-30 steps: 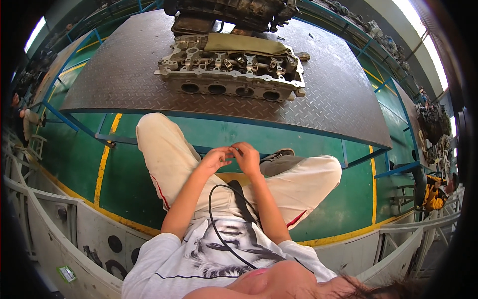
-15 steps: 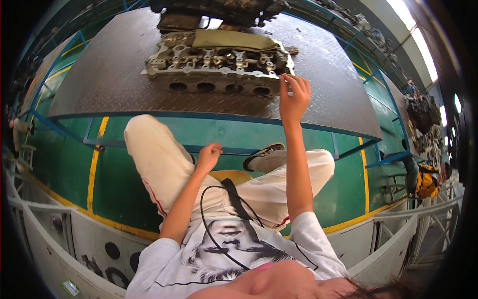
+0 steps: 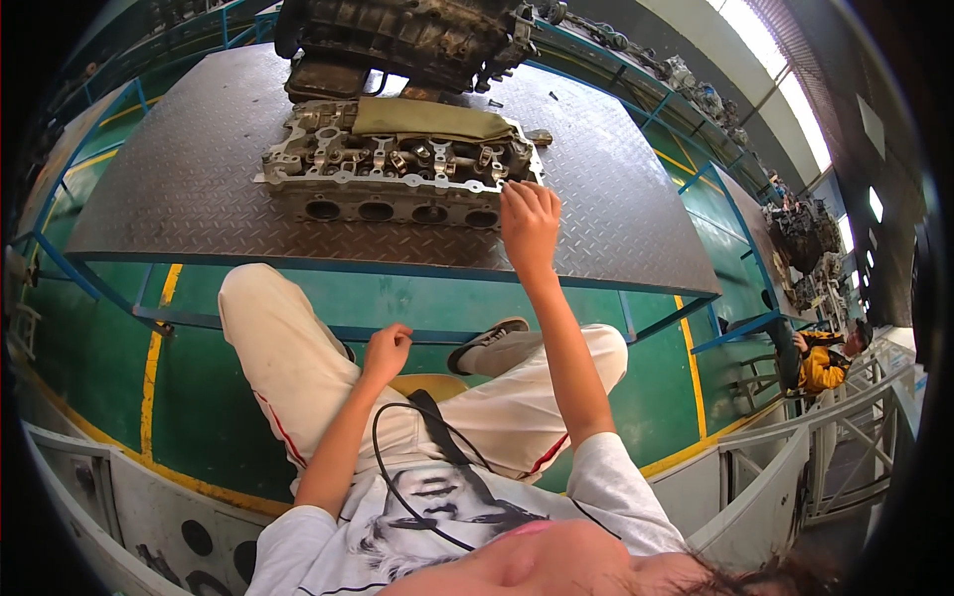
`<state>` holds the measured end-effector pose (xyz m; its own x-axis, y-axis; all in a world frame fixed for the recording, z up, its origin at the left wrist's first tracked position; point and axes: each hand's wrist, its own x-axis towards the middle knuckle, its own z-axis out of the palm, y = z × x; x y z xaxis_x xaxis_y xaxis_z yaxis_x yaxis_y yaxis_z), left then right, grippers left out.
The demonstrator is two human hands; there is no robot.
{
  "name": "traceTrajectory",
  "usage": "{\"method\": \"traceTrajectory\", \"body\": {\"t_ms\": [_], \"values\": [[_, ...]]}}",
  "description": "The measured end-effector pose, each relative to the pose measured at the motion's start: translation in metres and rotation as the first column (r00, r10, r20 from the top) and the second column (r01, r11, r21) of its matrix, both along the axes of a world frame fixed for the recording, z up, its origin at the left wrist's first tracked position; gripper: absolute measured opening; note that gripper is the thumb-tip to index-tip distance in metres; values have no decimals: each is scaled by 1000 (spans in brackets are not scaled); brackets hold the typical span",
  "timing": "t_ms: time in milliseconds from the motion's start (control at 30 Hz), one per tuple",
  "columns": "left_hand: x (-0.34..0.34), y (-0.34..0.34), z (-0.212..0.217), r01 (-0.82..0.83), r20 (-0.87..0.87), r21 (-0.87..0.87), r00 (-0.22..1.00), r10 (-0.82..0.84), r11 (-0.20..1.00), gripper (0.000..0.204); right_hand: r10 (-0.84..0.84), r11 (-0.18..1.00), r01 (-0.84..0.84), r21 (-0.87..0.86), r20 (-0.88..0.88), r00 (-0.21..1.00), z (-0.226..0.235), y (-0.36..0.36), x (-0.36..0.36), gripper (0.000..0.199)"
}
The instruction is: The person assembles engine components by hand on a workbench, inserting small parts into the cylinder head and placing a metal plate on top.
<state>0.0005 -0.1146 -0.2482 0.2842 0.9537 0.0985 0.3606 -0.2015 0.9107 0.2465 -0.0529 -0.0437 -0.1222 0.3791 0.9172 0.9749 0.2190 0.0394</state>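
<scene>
The right hand (image 3: 529, 221) reaches up with loose, empty fingers to the near right corner of the grey cylinder head (image 3: 397, 171), lying flat at 12 o'clock on the steel counter (image 3: 179, 214), while the left hand (image 3: 386, 350) rests half-curled, grasping nothing, above the lap.

Right hand (image 3: 529, 223) fingers (image 3: 517, 191) overlap the near right corner of the cylinder head (image 3: 397, 169); contact there isn't clear. Olive cloth (image 3: 432, 119) hides the head's far row. Engine block (image 3: 407, 40) is cut off by the top edge. Left hand (image 3: 386, 350) is curled, palm hidden. Seated person (image 3: 825, 363) far right is too small to read.
</scene>
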Motion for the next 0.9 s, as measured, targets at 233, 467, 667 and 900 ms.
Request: {"method": "traceTrajectory", "body": {"t_ms": [233, 467, 667, 900], "values": [[1, 1, -3, 2, -30, 93, 1000, 1, 996, 14, 28, 991, -23, -133, 43, 999, 11, -6, -3, 27], [-3, -5, -4, 20, -74, 53, 997, -16, 998, 16, -12, 991, 18, -130, 46, 999, 7, -11, -3, 29], [1, -7, 5, 26, -111, 59, 994, -20, 998, 16, -42, 990, 48, -134, 46, 998, 8, -10, -6, 26], [-5, -8, 1, 27, -115, 88, 993, -16, 996, 15, -56, 987, 67, -148, 73, 996, 4, -14, -7, 25]]}}
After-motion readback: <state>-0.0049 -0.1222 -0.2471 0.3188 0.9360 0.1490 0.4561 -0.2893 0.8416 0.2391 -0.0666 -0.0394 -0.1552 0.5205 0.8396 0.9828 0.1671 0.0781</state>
